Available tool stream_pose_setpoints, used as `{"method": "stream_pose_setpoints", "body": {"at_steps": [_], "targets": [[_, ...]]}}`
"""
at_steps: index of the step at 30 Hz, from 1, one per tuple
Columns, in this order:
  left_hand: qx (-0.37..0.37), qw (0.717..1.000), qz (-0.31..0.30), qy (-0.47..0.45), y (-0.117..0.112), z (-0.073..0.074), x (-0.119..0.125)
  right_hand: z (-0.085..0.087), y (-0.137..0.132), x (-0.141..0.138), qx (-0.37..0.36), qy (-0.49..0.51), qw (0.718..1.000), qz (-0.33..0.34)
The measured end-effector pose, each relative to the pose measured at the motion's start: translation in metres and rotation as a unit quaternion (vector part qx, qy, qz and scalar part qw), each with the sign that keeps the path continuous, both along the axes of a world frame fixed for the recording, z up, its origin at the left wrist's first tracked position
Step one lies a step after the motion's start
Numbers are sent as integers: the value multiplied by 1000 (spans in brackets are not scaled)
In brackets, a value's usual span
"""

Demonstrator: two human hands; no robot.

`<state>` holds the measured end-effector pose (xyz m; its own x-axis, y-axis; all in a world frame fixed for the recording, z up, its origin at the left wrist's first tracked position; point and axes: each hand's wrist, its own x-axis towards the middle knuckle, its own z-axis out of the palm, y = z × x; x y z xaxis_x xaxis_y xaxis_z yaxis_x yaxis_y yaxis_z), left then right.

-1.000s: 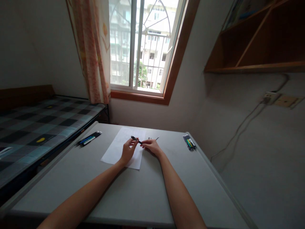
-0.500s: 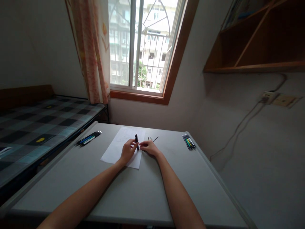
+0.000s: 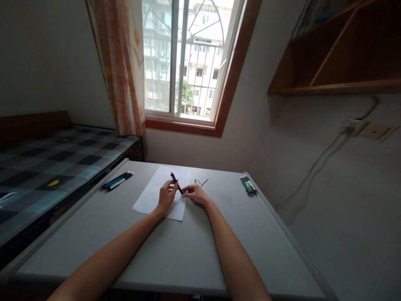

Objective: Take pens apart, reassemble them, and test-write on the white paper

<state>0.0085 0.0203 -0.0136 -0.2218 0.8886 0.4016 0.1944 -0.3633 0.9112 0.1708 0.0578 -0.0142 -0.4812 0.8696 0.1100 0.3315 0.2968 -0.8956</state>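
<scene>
My left hand (image 3: pixel 167 195) pinches a black pen (image 3: pixel 173 177) between thumb and fingers, above a sheet of white paper (image 3: pixel 147 200). The pen leans, its clip end up to the left and its lower end down to the right. At that lower end, the closed fingertips of my right hand (image 3: pixel 196 193) grip the pen; exactly how is too small to see. Just beyond my right hand lie a thin pen refill or stick (image 3: pixel 205 182) and a small pale piece (image 3: pixel 196 181), both partly hidden by it.
The grey-white table (image 3: pixel 169 259) carries a bundle of pens (image 3: pixel 117 182) at the left and another row of pens (image 3: pixel 248 186) by the right edge. A bed (image 3: pixel 78 150) stands to the left, a window (image 3: pixel 188 62) ahead, and a wooden shelf (image 3: pixel 332 88) hangs at the right.
The pen has tilted from nearly upright, its top swinging left and its lower end meeting my right fingertips. My left hand has turned slightly; my right hand has barely moved.
</scene>
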Motion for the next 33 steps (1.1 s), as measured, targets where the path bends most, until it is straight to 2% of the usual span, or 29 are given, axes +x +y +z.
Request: {"method": "stream_pose_setpoints", "body": {"at_steps": [6, 11, 19, 27, 33], "targets": [[-19, 999, -26, -40, 3, -4, 0, 4, -2, -2, 14, -10, 1000, -13], [-39, 994, -63, -78, 2, -2, 2, 4, -1, -1, 22, 34, 999, -14], [-68, 983, -55, -160, -1, 2, 3, 5, 0, 1, 21, 51, 998, -19], [-106, 947, -61, -299, 8, -5, 0, -1, 4, 1, -40, 165, 982, -84], [-123, 928, -42, -350, 12, -6, -4, 0, 8, 3, -20, 221, 965, -141]]}}
